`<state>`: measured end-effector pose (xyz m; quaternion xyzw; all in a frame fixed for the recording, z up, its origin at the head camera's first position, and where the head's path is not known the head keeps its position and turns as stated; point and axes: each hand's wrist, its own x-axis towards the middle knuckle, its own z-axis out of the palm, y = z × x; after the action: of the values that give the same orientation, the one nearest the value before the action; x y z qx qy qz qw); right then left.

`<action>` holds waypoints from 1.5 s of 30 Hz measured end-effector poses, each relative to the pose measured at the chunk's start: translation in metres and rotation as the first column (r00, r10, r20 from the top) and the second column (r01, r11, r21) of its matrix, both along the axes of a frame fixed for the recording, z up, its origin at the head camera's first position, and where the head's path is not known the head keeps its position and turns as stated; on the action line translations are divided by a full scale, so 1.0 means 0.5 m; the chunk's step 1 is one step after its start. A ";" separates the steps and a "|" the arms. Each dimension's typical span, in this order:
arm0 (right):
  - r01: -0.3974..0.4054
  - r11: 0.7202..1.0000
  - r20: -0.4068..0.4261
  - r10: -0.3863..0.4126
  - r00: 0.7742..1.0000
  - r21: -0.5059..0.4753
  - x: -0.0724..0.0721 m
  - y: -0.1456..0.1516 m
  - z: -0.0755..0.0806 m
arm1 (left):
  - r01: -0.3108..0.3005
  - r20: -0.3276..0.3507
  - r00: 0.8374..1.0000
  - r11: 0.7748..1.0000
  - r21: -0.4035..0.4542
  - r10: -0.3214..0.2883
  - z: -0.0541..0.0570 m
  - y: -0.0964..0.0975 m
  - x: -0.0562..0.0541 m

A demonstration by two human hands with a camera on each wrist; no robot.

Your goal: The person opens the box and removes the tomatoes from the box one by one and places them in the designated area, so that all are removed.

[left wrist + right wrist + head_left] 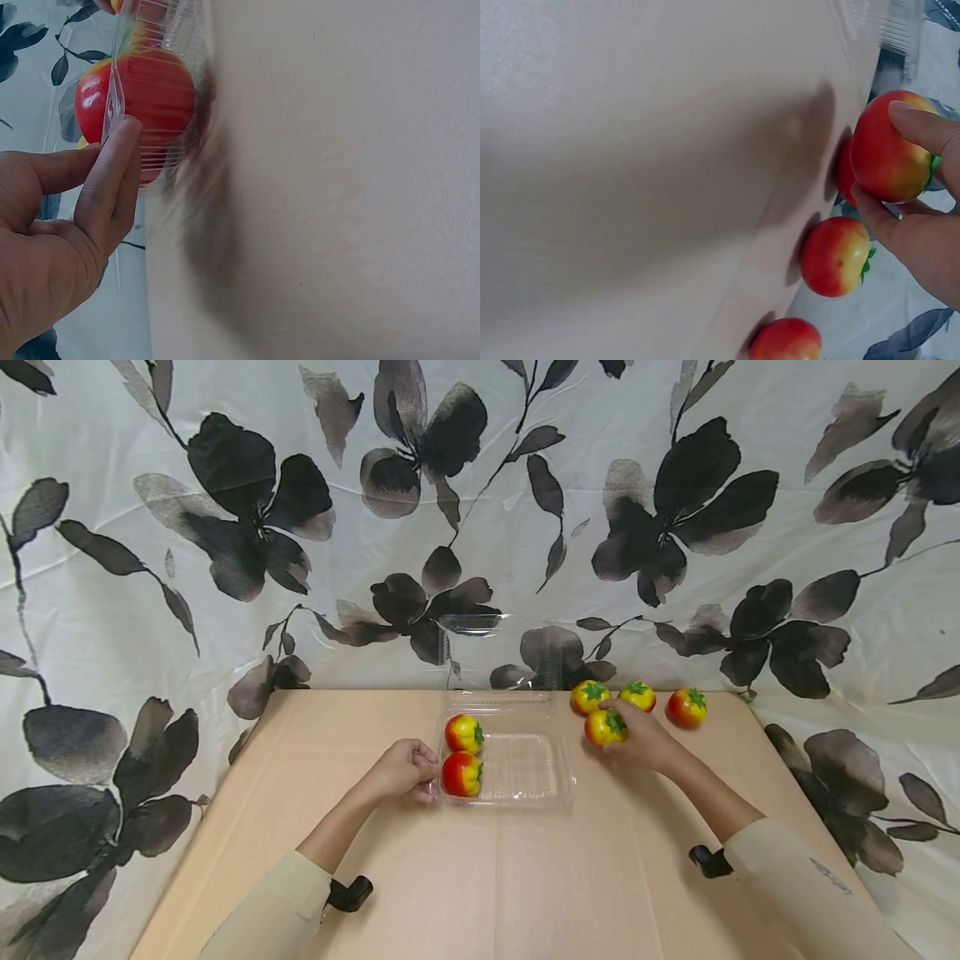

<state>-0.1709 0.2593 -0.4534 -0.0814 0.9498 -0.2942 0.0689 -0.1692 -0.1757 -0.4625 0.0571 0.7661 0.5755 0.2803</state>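
Note:
A clear plastic clamshell box (525,768) stands on the table with its lid raised at the back. Two red-and-yellow tomatoes (462,774) sit along its left side. My left hand (405,770) pinches the box's left rim between thumb and fingers; in the left wrist view the left hand (82,202) is beside a red tomato (142,97) seen through the ribbed wall. To the right of the box, my right hand (639,739) grips another tomato (604,727), lifted off the table in the right wrist view, with its green leaves partly hidden by the fingers.
Behind and right of the right hand lie three more tomatoes, among them one at the far right (686,707). The raised transparent lid (501,652) stands against a flower-patterned cloth (540,552). A light brown table (480,877) carries everything.

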 end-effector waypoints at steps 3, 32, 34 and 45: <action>0.003 1.000 0.016 -0.003 1.000 -0.005 -0.001 0.001 -0.009 | 0.000 -0.001 1.000 1.000 0.004 0.000 0.001 0.001 0.000; -0.009 0.999 0.038 0.010 0.999 -0.038 -0.001 0.022 -0.058 | -0.006 -0.007 1.000 1.000 -0.010 0.006 -0.009 0.002 -0.003; -0.009 0.999 0.041 0.011 0.999 -0.047 0.000 0.023 -0.058 | -0.008 -0.009 1.000 1.000 -0.012 0.008 -0.010 0.002 -0.004; -0.001 0.999 0.059 0.004 0.998 -0.055 0.007 0.017 -0.051 | -0.003 -0.018 1.000 1.000 -0.013 0.002 -0.009 0.002 -0.003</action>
<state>-0.1674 0.2680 -0.4792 -0.0755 0.9388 -0.3222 0.0952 -0.1705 -0.1749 -0.4668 0.0594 0.7724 0.5703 0.2732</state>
